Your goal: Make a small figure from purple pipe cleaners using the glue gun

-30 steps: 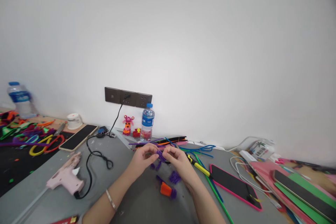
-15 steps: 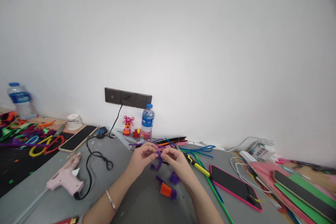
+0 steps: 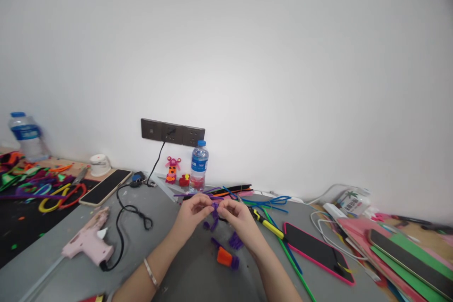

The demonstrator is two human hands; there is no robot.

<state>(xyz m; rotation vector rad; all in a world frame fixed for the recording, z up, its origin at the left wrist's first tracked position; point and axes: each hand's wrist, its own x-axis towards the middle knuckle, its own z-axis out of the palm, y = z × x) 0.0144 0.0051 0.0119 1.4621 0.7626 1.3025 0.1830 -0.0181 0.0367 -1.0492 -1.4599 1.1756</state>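
Note:
Thumb and fingers of my left hand are pinched together on a short purple pipe cleaner. Facing it, my right hand pinches the same purple piece, so both sets of fingertips almost meet above the grey table. Part of the piece is hidden behind the fingers. Below the hands lies an orange and purple pipe-cleaner figure. A coiled purple piece rests beside my right wrist, and a small purple bit sits near my left fingertips.
At left lie a pink glue gun with its black cord, a phone and scissors. A water bottle stands by the wall. To the right are a yellow cutter, a pink-cased phone and green pipe cleaners.
Both hands stay almost in place, still pinching the purple pipe cleaner. Its visible part has shifted very slightly between the fingertips.

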